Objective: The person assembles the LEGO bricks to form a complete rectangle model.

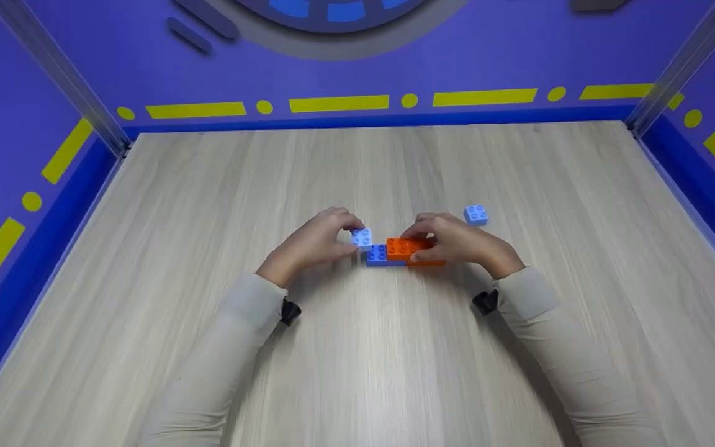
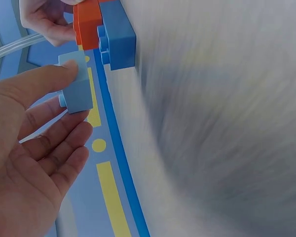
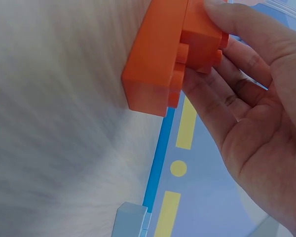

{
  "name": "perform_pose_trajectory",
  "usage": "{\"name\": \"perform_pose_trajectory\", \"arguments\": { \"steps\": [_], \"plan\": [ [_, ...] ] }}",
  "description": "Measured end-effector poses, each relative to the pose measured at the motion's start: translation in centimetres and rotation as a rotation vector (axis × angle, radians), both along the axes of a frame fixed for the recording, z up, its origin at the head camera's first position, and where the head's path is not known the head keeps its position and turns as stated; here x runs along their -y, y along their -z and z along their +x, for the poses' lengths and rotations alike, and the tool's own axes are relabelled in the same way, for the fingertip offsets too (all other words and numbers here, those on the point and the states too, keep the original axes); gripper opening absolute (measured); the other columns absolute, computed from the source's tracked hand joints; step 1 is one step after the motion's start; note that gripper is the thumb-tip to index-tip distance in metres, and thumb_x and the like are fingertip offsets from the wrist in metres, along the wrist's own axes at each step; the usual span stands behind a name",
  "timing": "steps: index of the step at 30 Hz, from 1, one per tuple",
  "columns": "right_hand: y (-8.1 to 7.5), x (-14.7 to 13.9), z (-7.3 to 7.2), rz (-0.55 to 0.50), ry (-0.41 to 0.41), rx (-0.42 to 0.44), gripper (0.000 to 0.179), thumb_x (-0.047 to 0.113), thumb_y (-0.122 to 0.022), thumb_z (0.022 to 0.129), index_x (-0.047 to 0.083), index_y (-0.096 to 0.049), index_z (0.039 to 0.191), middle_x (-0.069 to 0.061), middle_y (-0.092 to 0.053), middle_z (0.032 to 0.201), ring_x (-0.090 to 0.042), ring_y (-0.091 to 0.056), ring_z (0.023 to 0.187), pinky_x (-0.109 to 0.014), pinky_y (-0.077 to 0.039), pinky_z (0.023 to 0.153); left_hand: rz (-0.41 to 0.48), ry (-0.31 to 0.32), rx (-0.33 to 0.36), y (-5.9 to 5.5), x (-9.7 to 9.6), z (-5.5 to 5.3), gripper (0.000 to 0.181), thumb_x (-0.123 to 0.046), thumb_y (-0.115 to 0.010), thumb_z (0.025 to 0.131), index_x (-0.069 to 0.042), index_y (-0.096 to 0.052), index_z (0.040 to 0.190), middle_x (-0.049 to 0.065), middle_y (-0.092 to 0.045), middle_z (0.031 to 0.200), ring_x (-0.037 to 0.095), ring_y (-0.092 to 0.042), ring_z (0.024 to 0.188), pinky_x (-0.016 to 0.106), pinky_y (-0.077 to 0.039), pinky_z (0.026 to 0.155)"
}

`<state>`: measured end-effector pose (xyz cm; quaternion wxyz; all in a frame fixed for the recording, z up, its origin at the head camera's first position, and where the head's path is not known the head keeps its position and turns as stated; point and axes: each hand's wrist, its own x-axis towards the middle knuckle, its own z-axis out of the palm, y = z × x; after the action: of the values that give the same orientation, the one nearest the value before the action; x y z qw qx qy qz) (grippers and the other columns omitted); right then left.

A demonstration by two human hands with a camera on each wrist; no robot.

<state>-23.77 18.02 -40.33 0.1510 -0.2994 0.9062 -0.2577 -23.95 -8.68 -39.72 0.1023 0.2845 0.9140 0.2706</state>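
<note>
Between thumb and fingers my left hand [image 1: 318, 241] pinches a light blue building brick [image 1: 361, 238], held just above the left end of a joined set of bricks. In the left wrist view this light blue brick [image 2: 76, 83] is apart from the darker blue brick [image 2: 117, 37]. The blue brick [image 1: 377, 254] lies at the bottom left of the set, its left studs bare. An orange brick [image 1: 398, 249] sits on top, bridging onto a lower orange brick [image 3: 150, 64] at the right. My right hand [image 1: 457, 241] grips the upper orange brick.
A second light blue brick [image 1: 475, 214] lies on the wood-grain table [image 1: 357, 360], beyond the right hand. Blue-purple panels [image 1: 357, 74] with yellow markings stand along the back and both sides of the table.
</note>
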Motion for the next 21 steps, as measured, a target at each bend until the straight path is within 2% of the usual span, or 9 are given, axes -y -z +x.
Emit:
{"name": "perform_pose_trajectory", "arguments": {
  "steps": [10, 21],
  "plan": [
    [0.0, 0.0, 0.0, -0.003, 0.000, -0.003, 0.034, 0.018, -0.074, 0.085, 0.007, -0.069, 0.116, -0.007, -0.063, 0.106, -0.021, -0.059, 0.094, -0.037, -0.053, 0.087, -0.029, 0.013, 0.023, -0.1, -0.7, 0.2, 0.031, -0.018, -0.070, 0.087, -0.009, -0.066, 0.117, 0.004, -0.062, 0.114, 0.024, -0.055, 0.112, 0.034, -0.045, 0.101],
    [0.1, 0.0, 0.0, -0.007, 0.004, -0.003, 0.034, 0.017, -0.073, 0.085, 0.007, -0.069, 0.117, -0.007, -0.063, 0.106, -0.021, -0.057, 0.093, -0.037, -0.053, 0.087, -0.043, 0.018, 0.030, 0.3, -1.3, 0.2, 0.031, -0.017, -0.071, 0.086, -0.010, -0.066, 0.116, 0.004, -0.062, 0.117, 0.022, -0.054, 0.112, 0.033, -0.044, 0.102]
  ]
}}
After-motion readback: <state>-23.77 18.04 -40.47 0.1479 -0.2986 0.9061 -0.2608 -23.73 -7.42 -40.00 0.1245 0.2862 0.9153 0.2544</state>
